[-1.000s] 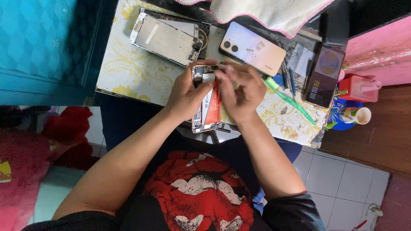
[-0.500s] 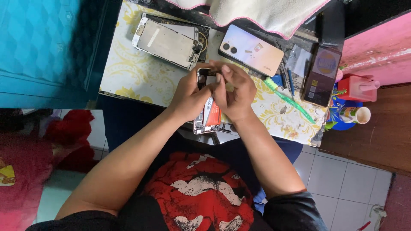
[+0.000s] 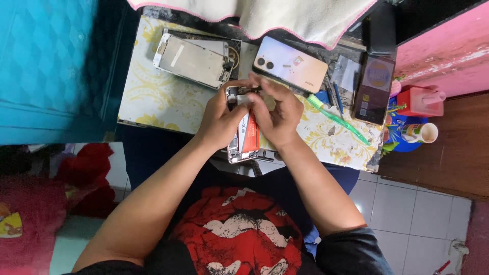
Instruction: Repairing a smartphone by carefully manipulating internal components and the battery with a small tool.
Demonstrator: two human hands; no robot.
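Left hand (image 3: 220, 119) grips opened phone (image 3: 243, 137), right hand (image 3: 275, 114) pinching sth tiny up top (can't ID); slip could scratch internals

White tablecloth (image 3: 153, 102) with yellow floral swirls.

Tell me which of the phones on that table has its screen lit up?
The dark phone at the right end of the table, beside the green toothbrush. The pale phone lies camera side up, and the opened one is in the hands.
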